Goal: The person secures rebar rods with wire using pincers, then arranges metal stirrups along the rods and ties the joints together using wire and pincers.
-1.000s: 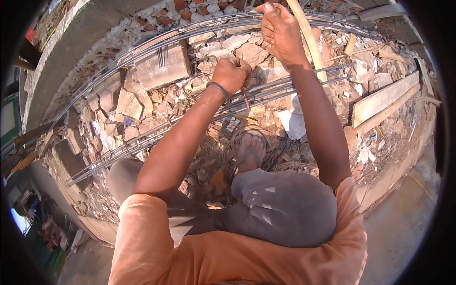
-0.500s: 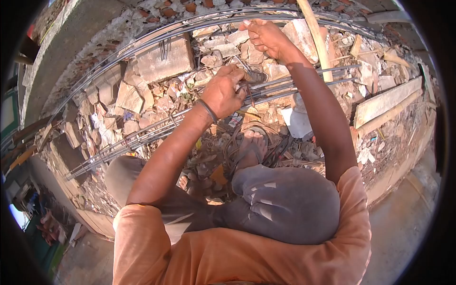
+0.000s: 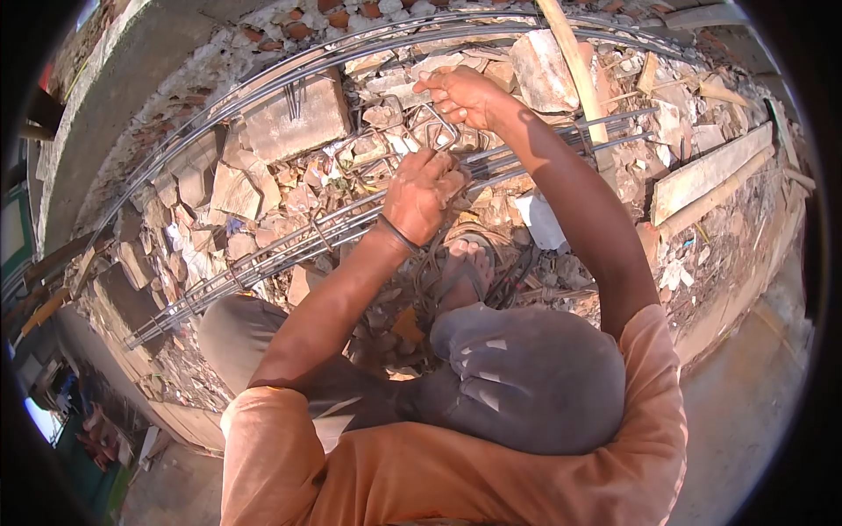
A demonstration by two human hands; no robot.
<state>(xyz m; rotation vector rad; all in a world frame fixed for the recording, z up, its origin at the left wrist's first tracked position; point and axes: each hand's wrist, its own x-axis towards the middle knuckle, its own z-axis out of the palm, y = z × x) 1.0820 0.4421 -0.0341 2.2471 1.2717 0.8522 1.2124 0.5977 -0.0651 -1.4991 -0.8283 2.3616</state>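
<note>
Steel rods (image 3: 351, 221), long axis slanting from lower left to upper right, left hand (image 3: 421, 195) curled over them, right hand (image 3: 465, 95) lower than earlier, hands apart, grips unclear.

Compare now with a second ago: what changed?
Right hand came down and leftward in view, closer to the left hand, which also drew nearer the body. No clear grasp or release shows. Large block and wooden plank stayed put.
</note>
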